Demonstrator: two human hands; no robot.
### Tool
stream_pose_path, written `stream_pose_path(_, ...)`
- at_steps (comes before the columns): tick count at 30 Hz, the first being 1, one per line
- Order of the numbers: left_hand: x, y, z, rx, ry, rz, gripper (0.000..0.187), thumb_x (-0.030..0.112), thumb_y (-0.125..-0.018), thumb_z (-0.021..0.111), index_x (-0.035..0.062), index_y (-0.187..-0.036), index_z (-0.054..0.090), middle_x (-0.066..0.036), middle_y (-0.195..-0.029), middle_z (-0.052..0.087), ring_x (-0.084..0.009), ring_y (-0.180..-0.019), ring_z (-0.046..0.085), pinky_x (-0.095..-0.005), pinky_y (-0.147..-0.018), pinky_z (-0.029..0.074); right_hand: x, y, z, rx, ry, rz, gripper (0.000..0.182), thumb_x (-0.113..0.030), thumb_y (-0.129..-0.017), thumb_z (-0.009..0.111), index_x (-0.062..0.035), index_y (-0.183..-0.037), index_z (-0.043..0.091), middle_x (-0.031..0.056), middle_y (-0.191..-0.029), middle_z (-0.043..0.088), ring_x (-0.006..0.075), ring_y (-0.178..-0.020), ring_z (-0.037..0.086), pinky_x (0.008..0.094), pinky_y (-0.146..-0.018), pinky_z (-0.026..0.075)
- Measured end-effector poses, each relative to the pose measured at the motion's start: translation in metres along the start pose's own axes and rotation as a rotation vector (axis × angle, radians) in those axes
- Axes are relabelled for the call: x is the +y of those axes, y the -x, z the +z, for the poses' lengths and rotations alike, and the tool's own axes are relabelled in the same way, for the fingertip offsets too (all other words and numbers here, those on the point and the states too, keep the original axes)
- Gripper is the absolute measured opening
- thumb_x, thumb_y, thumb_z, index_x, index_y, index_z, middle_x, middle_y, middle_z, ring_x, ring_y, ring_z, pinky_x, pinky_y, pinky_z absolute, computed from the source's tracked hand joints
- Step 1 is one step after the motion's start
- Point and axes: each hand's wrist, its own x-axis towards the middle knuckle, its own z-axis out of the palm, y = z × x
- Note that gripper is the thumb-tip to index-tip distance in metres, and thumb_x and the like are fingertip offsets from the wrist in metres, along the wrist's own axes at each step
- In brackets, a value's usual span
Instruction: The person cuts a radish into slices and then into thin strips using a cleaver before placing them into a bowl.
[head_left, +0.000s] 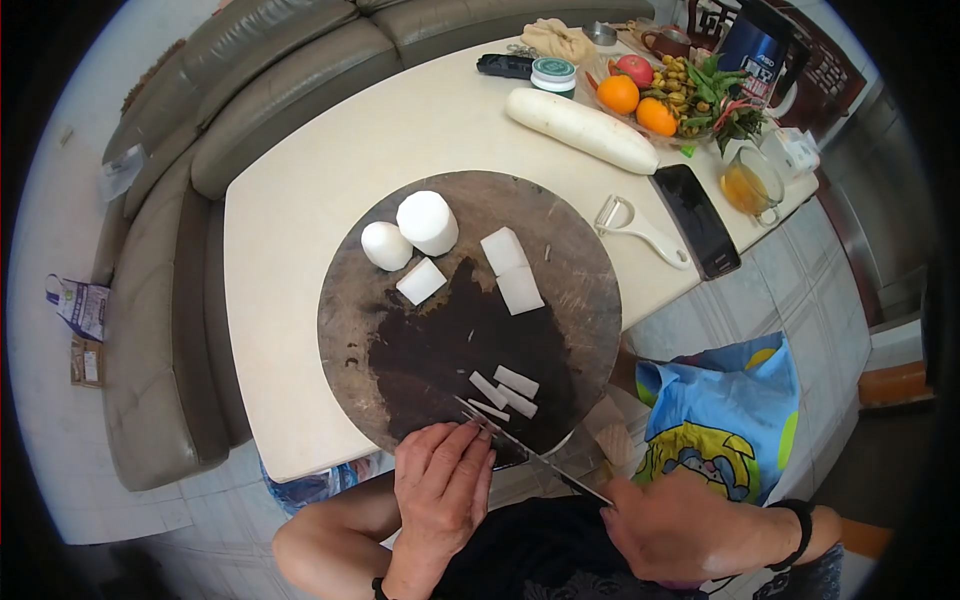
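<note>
My right hand (663, 530) is closed round the handle of a kitchen knife (545, 463), whose blade slants up and left over the near edge of a round wooden chopping board (585, 300). Close beside the blade, my left hand (440, 473) presses down with fingers together; whatever lies beneath them is hidden. Several thin white radish strips (517, 400) lie just beyond the blade. Farther back on the board are two flat white slabs (510, 270), a small white block (421, 281), a thick radish chunk (427, 223) and a rounded end piece (386, 246).
Behind the board on the cream table (285, 230) lie a whole white radish (580, 130), a peeler (645, 232) and a black phone (696, 220). Fruit (657, 116), a glass cup of tea (750, 183) and a blue kettle (755, 50) stand farther back. A blue bag (720, 400) hangs at right.
</note>
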Motion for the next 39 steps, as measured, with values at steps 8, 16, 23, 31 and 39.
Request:
stream_pose_path(8,0.001,0.0,-0.002,-0.003,0.007,0.004,0.025,0.002,-0.059,0.074,-0.0021,-0.083,0.066,-0.012,-0.094,0.061,-0.0295,-0.091,0.057,-0.0426,-0.078,0.047,-0.017,-0.007,0.011,0.166,0.25,-0.098,0.016,-0.002,-0.072,0.056,0.0073,-0.083,0.049,0.0182,-0.055,0.054,0.0327,-0.056,0.06,0.0396,-0.047,0.044)
stream_pose_path(16,0.001,0.005,-0.001,-0.028,0.009,0.004,0.029,0.001,-0.055,0.071,-0.0018,-0.083,0.064,-0.013,-0.092,0.059,-0.0331,-0.088,0.056,-0.0463,-0.081,0.044,-0.029,-0.03,0.017,0.242,0.337,-0.249,0.019,-0.005,-0.072,0.058,0.0078,-0.085,0.051,0.0183,-0.061,0.057,0.0332,-0.053,0.06,0.0423,-0.047,0.046)
stream_pose_path(23,0.004,0.0,0.001,0.042,0.048,-0.036,0.025,-0.001,-0.064,0.072,-0.0004,-0.088,0.064,-0.012,-0.093,0.06,-0.031,-0.09,0.057,-0.0416,-0.078,0.045,-0.02,-0.032,0.015,0.147,0.208,-0.073,0.02,-0.007,-0.07,0.061,0.0074,-0.082,0.052,0.0226,-0.059,0.059,0.0387,-0.055,0.063,0.0457,-0.054,0.051)
stream_pose_path(31,0.004,-0.008,-0.006,0.098,0.076,-0.058,0.031,0.0,-0.064,0.075,0.004,-0.093,0.065,-0.011,-0.097,0.059,-0.0315,-0.09,0.057,-0.0402,-0.075,0.044,0.007,-0.024,-0.008,0.225,-0.258,-0.037,0.02,-0.012,-0.085,0.054,0.0073,-0.081,0.051,0.0264,-0.062,0.056,0.0449,-0.063,0.058,0.0463,-0.056,0.045)
stream_pose_path(39,0.0,-0.012,-0.002,-0.002,-0.009,-0.061,0.024,0.003,-0.066,0.075,0.0069,-0.087,0.063,-0.009,-0.096,0.055,-0.0307,-0.094,0.053,-0.0414,-0.078,0.04,0.025,-0.029,-0.003,0.223,-0.416,-0.026,0.019,-0.012,-0.086,0.053,0.0061,-0.079,0.05,0.0263,-0.061,0.053,0.0438,-0.058,0.054,0.0444,-0.053,0.041)
